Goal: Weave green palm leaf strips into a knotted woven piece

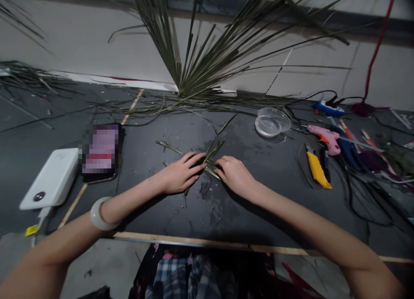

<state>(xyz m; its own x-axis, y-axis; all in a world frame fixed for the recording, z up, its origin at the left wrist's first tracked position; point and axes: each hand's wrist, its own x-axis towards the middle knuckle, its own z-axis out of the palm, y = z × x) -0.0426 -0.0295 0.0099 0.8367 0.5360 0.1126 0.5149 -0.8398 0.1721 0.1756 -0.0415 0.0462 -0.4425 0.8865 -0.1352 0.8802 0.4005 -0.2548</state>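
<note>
Palm-leaf strips (210,154) are crossing on the dark tabletop (161,213) between my left hand (179,174) and right hand (234,176), and I'm pinching them firmly between my fingertips (220,164), pressing the crossing flat and tight so no strip slips.

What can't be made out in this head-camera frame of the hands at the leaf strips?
Head view:
Where the leaf strips cross: hidden under the left hand and right hand.
Phone screen: pixelated, so its content is unreadable.
Tips of the palm fronds: cut off by the top edge.
Blue tool: partly hidden by the pink glue gun, so its kind is unclear.
</note>
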